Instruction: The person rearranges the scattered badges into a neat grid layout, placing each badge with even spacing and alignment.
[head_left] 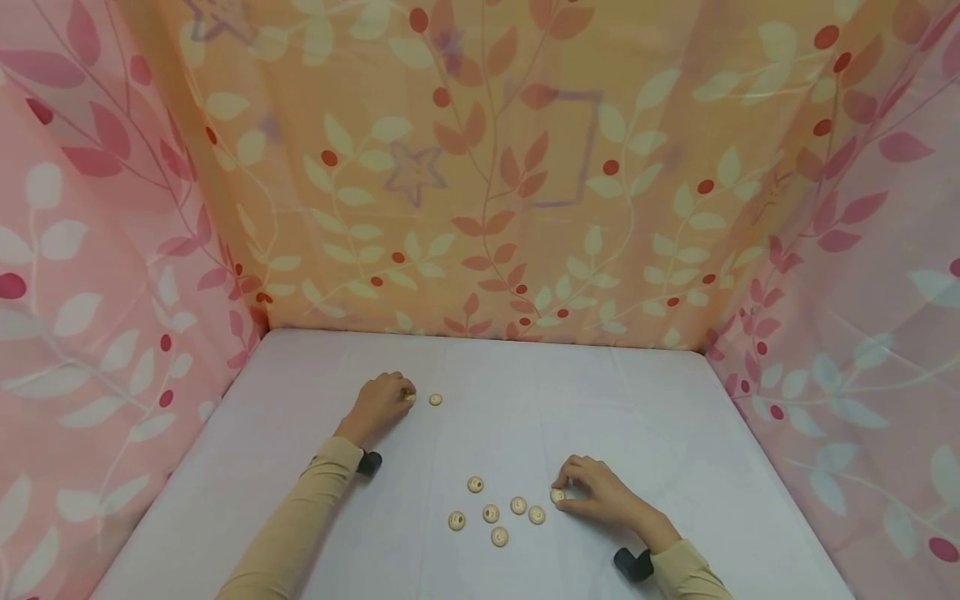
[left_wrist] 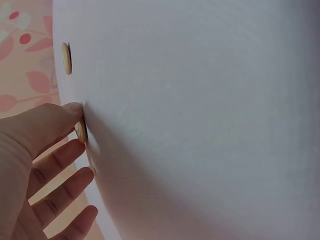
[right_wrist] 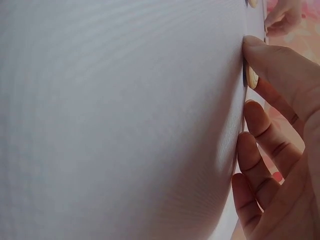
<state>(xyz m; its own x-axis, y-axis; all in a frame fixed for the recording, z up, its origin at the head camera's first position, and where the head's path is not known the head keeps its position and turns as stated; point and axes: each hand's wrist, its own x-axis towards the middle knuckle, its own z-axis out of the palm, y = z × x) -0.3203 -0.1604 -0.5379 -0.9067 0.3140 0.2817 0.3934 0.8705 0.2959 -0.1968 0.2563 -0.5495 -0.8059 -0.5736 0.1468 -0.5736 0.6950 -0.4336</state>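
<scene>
At the far left of the white-covered table, my left hand (head_left: 380, 404) pinches a small round wooden disc (left_wrist: 81, 131) between thumb and index finger, its other fingers spread. A second disc (head_left: 436, 400) lies just to the right of it. Nearer and to the right, my right hand (head_left: 597, 493) has thumb and index finger at opposite edges of another pale wooden disc (head_left: 557, 495) with dark marks on its face. Its remaining fingers bend loosely above the cloth in the right wrist view. Part of this disc (right_wrist: 252, 77) is hidden behind the thumb there.
Several more marked discs, among them one disc (head_left: 476, 484) at the back and one disc (head_left: 499, 537) at the front, lie loosely grouped left of the right hand. Flowered curtains (head_left: 487, 167) enclose the white tabletop (head_left: 637, 400) at the back and both sides.
</scene>
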